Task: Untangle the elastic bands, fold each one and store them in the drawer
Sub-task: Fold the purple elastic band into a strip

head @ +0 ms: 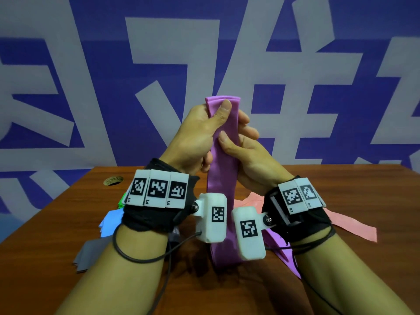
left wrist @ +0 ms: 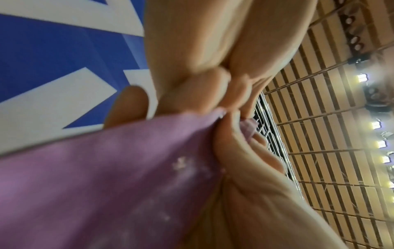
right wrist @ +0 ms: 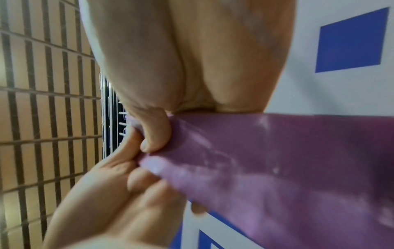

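Note:
A purple elastic band hangs upright above the table, its folded top edge level with my fingers. My left hand pinches the band near the top, thumb on the near face. Just below, my right hand pinches the same band with its thumb on the front. The band's lower end reaches down to the table between my wrists. In the left wrist view the purple band runs under the fingers; the right wrist view shows the purple band gripped by both hands. No drawer is in view.
On the brown table lie a pink band at the right, another purple strip, a grey band, a light blue band and a green band at the left. A cable hole sits at the back left.

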Available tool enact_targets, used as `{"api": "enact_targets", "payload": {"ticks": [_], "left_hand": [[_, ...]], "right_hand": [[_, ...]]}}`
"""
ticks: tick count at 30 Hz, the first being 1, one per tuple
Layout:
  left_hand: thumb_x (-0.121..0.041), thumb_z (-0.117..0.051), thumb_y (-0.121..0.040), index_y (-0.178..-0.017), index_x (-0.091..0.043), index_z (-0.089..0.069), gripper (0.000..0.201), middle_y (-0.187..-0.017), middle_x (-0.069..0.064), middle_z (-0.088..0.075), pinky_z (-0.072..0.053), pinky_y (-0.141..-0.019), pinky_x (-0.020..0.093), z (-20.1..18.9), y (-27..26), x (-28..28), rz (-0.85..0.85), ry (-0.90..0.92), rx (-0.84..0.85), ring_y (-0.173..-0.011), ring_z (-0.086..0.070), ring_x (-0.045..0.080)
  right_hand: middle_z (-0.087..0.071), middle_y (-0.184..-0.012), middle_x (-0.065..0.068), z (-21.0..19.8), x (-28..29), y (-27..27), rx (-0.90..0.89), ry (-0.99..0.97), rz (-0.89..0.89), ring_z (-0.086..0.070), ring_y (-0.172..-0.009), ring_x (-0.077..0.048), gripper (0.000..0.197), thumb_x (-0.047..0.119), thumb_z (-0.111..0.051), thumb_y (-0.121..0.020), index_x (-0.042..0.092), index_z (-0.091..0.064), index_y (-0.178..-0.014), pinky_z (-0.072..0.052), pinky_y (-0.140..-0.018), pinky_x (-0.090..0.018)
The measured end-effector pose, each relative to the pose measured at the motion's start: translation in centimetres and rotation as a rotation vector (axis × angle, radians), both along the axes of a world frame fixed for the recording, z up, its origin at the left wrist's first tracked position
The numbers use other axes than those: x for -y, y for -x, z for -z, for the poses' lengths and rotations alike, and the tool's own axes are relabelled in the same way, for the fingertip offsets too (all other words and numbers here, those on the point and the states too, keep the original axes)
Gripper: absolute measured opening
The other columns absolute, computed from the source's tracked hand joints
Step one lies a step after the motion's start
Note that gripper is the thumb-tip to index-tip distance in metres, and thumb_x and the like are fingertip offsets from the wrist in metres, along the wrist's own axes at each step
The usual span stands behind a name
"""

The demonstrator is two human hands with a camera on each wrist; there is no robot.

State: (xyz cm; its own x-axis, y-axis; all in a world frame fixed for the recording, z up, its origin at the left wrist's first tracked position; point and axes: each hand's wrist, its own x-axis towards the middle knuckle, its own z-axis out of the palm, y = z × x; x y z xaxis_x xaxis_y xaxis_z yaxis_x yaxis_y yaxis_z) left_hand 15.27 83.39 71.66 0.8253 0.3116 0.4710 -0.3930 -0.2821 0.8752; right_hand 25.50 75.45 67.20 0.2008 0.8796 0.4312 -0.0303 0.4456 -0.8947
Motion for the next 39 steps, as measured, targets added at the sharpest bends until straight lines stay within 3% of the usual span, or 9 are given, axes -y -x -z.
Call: {"api": "enact_targets", "payload": {"ticks": [3,7,11,15,19,23,27,32,39], "left_hand": [[-0.038,-0.036,-0.106,-0.097,-0.008,-0.062,0.041,-0.097,0.018,-0.074,-0.038,-0.034,0.022,0.5,-0.7,-0.2,-0.037,0.043,-0.039,-0.041,-0.059,0.016],[-0.035,-0.037,-0.106,-0.092,-0.01,-0.063,0.039,-0.085,0.014,-0.074,-0.047,-0.045,0.028,0.6,-0.9,-0.2,-0.05,0.045,0.005,-0.086,-0.074,0.033],[-0.038,-0.037,-0.105,-0.095,-0.009,-0.063,0.04,-0.094,0.017,-0.075,-0.043,-0.035,0.025,0.4,-0.5,-0.4,-0.056,0.032,-0.018,-0.048,-0.065,0.019],[-0.031,-0.037,-0.107,-0.095,-0.006,-0.064,0.039,-0.088,0.017,-0.074,-0.061,-0.067,0.032,0.2,-0.4,-0.9,-0.009,0.094,0.043,-0.085,-0.074,0.031],[-0.03,-0.035,-0.107,-0.099,-0.003,-0.061,0.039,-0.091,0.019,-0.072,-0.055,-0.05,0.025,0.0,-0.1,-0.8,0.018,0.108,0.06,-0.074,-0.074,0.026],[-0.027,-0.034,-0.108,-0.097,-0.005,-0.063,0.037,-0.088,0.016,-0.072,-0.059,-0.073,0.035,0.3,-0.5,-1.0,0.012,0.095,0.117,-0.088,-0.073,0.033],[-0.027,-0.034,-0.108,-0.097,-0.004,-0.061,0.037,-0.089,0.018,-0.071,-0.054,-0.051,0.02,0.3,-0.4,-0.8,-0.002,0.15,0.091,-0.081,-0.073,0.028],[-0.025,-0.034,-0.108,-0.094,-0.002,-0.061,0.038,-0.083,0.014,-0.073,-0.06,-0.08,0.041,0.5,-1.0,-1.7,-0.01,0.189,0.187,-0.082,-0.073,0.031],[-0.022,-0.034,-0.108,-0.095,-0.002,-0.06,0.035,-0.08,0.011,-0.073,-0.059,-0.079,0.037,0.5,-1.2,-1.9,-0.015,0.295,0.252,-0.079,-0.072,0.028]], "right_hand": [[-0.052,-0.06,-0.003,0.3,-0.4,0.2,0.008,0.009,0.136,-0.05,-0.055,-0.019,0.032,0.017,-0.04,-0.105,0.008,-0.057,-0.079,-0.051,-0.066,-0.036],[-0.042,-0.054,0.003,0.4,-0.9,0.7,0.031,0.028,0.242,-0.038,-0.047,-0.011,0.032,0.019,-0.041,-0.105,0.01,-0.052,-0.076,-0.044,-0.057,-0.033],[-0.054,-0.062,-0.006,0.3,-0.7,0.4,0.046,0.001,0.144,-0.054,-0.057,-0.02,0.029,0.017,-0.038,-0.106,0.006,-0.056,-0.086,-0.053,-0.064,-0.034],[-0.065,-0.079,-0.014,0.3,-0.2,0.0,0.073,0.052,0.01,-0.065,-0.073,-0.026,0.035,0.019,-0.034,-0.106,-0.002,-0.059,-0.095,-0.057,-0.077,-0.034],[-0.061,-0.067,-0.007,0.3,-0.4,0.3,0.078,0.051,0.049,-0.059,-0.061,-0.021,0.033,0.016,-0.035,-0.106,0.0,-0.058,-0.089,-0.054,-0.068,-0.032],[-0.048,-0.05,0.011,0.2,-0.7,0.7,0.152,0.048,0.212,-0.038,-0.046,-0.009,0.026,0.015,-0.036,-0.106,0.005,-0.049,-0.086,-0.042,-0.055,-0.029],[-0.054,-0.057,0.001,0.3,-0.6,0.4,0.148,0.067,0.16,-0.05,-0.051,-0.015,0.029,0.017,-0.036,-0.106,0.002,-0.054,-0.089,-0.048,-0.058,-0.029],[-0.062,-0.067,-0.008,0.8,-0.2,-0.3,0.17,0.145,0.071,-0.059,-0.06,-0.021,0.034,0.024,-0.037,-0.105,-0.001,-0.058,-0.093,-0.053,-0.065,-0.03],[-0.036,-0.047,0.006,0.8,-1.0,0.2,0.187,0.139,0.216,-0.033,-0.04,-0.008,0.04,0.022,-0.035,-0.107,0.006,-0.05,-0.074,-0.04,-0.051,-0.026]]}}
